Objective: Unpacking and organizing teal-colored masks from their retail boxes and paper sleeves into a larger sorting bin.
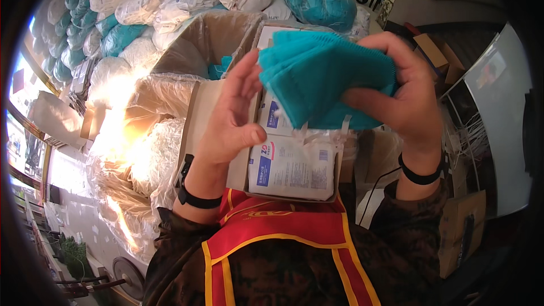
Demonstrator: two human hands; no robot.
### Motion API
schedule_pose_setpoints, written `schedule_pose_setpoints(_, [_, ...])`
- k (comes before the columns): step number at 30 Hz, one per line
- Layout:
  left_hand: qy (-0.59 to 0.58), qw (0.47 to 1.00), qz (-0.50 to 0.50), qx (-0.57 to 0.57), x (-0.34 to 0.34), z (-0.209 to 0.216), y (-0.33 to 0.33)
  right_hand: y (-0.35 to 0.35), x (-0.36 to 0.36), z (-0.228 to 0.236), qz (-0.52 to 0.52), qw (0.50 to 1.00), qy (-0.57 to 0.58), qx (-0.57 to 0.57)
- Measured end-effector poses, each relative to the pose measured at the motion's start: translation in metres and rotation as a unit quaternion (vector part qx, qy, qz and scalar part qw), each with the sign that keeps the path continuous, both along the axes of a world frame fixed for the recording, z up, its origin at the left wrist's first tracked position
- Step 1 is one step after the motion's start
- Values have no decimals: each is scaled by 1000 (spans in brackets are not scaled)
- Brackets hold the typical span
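Mask stack (326, 76) in right hand (415, 92), above packets (294, 170) in carton (198, 124), bags (320, 4) behind

narrow gap between left hand (231, 114) and teal stack (323, 82); white packs (294, 171) block way down into carton (238, 171).

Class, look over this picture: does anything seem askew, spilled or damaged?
Only one thing stands out: the stack of teal masks in the right hand is askew, its left-hand edges fanned apart instead of lining up. Nothing looks clearly spilled or damaged.
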State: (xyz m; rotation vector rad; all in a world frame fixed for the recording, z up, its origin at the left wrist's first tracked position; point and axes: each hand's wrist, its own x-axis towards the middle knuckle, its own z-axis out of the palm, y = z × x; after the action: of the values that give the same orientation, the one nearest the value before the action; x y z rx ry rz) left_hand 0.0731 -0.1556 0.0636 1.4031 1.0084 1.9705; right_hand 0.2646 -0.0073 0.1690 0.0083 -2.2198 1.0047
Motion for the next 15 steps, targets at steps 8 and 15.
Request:
schedule_pose_setpoints(8, [-253, 949, -180, -44, 38, -13, -4, -9, -10, -2, -42, 994, -41, 95])
schedule_pose_setpoints(15, [-333, 926, -120, -134, 50, -19, 3, -17, -28, -29, -66, 988, 23, 138])
